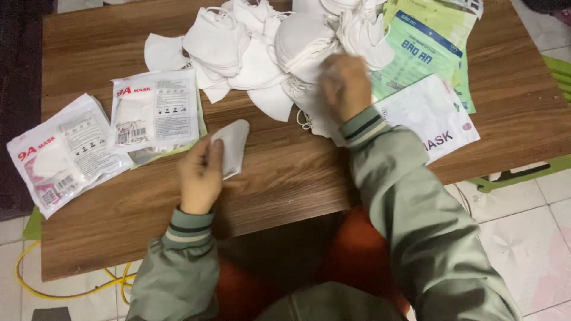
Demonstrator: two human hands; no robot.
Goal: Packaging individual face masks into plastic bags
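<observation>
Left hand (201, 176) pinching folded white mask (233, 146); right hand (346, 85) blurred in mask pile (262, 47), grasp unclear. Two sealed packets (104, 134) done at left; big pile left, flat pouches (431, 116) waiting.

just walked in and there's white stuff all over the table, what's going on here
A person in a green jacket sits at a wooden table. The left hand holds a folded white mask, while the right hand, blurred, reaches into the pile of loose white masks. Two sealed mask packets lie at left, and empty flat packets at right.
</observation>
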